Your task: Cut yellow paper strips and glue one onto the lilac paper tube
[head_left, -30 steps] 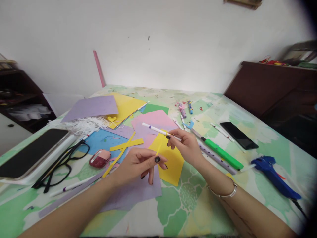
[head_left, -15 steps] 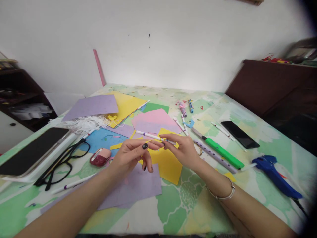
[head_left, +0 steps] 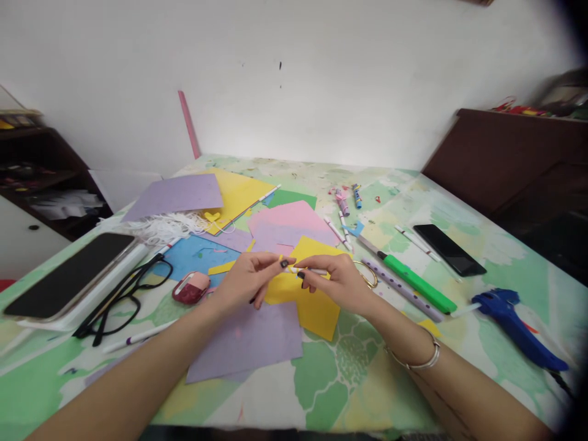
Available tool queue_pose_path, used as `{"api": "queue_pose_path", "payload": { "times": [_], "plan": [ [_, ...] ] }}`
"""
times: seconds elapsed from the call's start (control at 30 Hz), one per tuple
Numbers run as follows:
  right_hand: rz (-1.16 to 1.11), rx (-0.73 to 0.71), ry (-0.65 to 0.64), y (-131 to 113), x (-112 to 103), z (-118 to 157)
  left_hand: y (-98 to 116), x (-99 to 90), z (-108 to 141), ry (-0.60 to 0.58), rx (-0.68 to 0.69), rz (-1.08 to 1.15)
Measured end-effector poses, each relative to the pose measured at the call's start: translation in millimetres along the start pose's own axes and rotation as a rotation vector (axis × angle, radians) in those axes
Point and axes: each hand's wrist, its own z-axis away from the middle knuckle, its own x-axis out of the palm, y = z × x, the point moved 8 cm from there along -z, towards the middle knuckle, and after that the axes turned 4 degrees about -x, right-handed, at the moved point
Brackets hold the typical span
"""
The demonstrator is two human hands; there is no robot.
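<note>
A thin white marker pen (head_left: pixel 316 271) lies sideways between my two hands, above a yellow paper sheet (head_left: pixel 316 312). My right hand (head_left: pixel 346 283) is closed in a pinch around its middle and right part. At the pen's left end, the thumb and forefinger of my left hand (head_left: pixel 248 278) are pressed together; the other fingers curl below. A small bit of yellow shows at the fingertips, too small to make out fully. Beneath my left hand is a purple paper sheet (head_left: pixel 248 346). A pair of scissors' gold ring-like loop (head_left: pixel 371 274) shows beside my right hand.
On the left are a phone (head_left: pixel 68 275), black glasses (head_left: pixel 124 300), an earbud case (head_left: pixel 190 288) and white string (head_left: pixel 160 225). To the right lie a green cutter with its blade out (head_left: pixel 413 282), another phone (head_left: pixel 448 250) and a blue glue gun (head_left: pixel 519 331).
My left fingers have closed on the pen's left end, where they were spread below it before. The pen has turned to nearly level, and the view has shifted slightly.
</note>
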Motion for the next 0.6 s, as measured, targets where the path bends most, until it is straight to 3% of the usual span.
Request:
{"api": "queue_pose_path", "payload": {
  "times": [0.3, 0.43, 0.6],
  "plan": [
    [-0.006, 0.006, -0.02, 3, -2, -1, -4, 6.1, -1, -0.06, -0.005, -0.181],
    [0.021, 0.009, 0.001, 3, -4, -1, -4, 10.1, -2, -0.061, 0.052, -0.271],
    [0.002, 0.069, -0.015, 7, -2, -1, 6, 9.1, 0, 0.104, 0.269, -0.647]
  ]
}}
